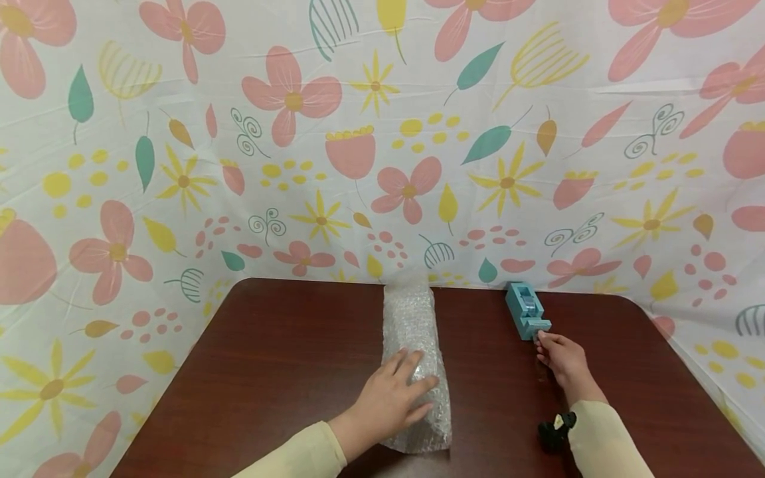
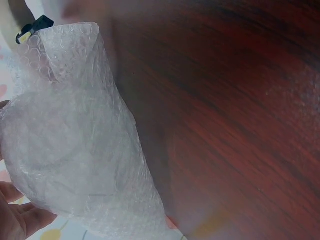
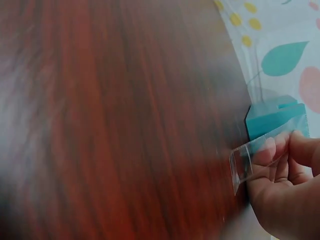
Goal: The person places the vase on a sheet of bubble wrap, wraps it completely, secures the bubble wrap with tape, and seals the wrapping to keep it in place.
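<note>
A bundle of clear bubble wrap [image 1: 412,318] lies lengthwise on the table, and what it may contain cannot be made out. Across its near part rests my left hand [image 1: 391,401], fingers spread over the top. The left wrist view shows the bubble wrap [image 2: 80,145] close up, with fingertips [image 2: 37,220] at its edge. My right hand [image 1: 564,362] is at the front of a blue tape dispenser [image 1: 524,309]. Between thumb and fingers it pinches a strip of clear tape [image 3: 242,172], whose loose end sticks out past the hand in the right wrist view.
The dark reddish-brown table [image 1: 287,365] has rounded far corners. A flower-printed cloth [image 1: 358,166] hangs directly behind it and along both sides. A black wrist camera [image 1: 556,431] sits by the right sleeve.
</note>
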Demonstrator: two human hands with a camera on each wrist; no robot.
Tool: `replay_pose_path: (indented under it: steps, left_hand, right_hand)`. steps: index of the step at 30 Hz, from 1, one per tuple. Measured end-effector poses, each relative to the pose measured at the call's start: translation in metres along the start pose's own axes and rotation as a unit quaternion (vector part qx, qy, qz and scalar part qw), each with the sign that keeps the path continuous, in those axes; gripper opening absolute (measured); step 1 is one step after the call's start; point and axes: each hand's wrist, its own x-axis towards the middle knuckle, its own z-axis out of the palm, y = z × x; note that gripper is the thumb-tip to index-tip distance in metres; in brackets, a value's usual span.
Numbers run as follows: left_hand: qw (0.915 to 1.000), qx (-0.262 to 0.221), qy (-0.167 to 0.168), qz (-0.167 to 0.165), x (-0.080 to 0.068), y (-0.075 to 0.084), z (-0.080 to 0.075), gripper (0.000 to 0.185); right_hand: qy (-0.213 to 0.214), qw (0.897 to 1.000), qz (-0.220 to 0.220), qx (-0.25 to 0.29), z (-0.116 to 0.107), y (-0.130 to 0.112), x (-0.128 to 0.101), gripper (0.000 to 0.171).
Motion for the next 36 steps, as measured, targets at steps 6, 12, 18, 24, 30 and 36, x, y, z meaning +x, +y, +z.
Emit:
replay_pose_path:
  steps: [6, 12, 18, 24, 30, 36]
  left_hand:
    - [1.0, -0.003, 0.007, 0.002, 0.001, 0.001, 0.001, 0.039]
    - [1.0, -0.007, 0.005, -0.001, 0.001, 0.003, -0.001, 0.038]
    - [0.9999, -0.008, 0.012, 0.002, 0.003, 0.004, 0.0, 0.038]
    - [0.9999, -0.01, 0.01, 0.0, 0.002, 0.006, 0.0, 0.037]
    - [0.9998, -0.016, 0.007, -0.01, -0.003, 0.005, 0.0, 0.038]
    - [0.9998, -0.017, 0.008, -0.002, -0.001, 0.004, 0.0, 0.038]
  right_hand:
    - [0.033, 0.999, -0.004, -0.021, 0.005, 0.0, -0.001, 0.048]
    - [0.027, 0.999, 0.004, -0.02, 0.005, -0.004, -0.003, 0.044]
    - [0.028, 1.0, 0.009, -0.008, 0.005, -0.004, -0.004, 0.04]
    - [0.054, 0.993, -0.032, -0.102, 0.013, 0.001, -0.004, 0.034]
    - [0.021, 0.99, -0.039, -0.131, 0.009, 0.002, -0.005, 0.039]
    - [-0.029, 0.996, -0.044, -0.074, -0.006, 0.009, -0.012, 0.031]
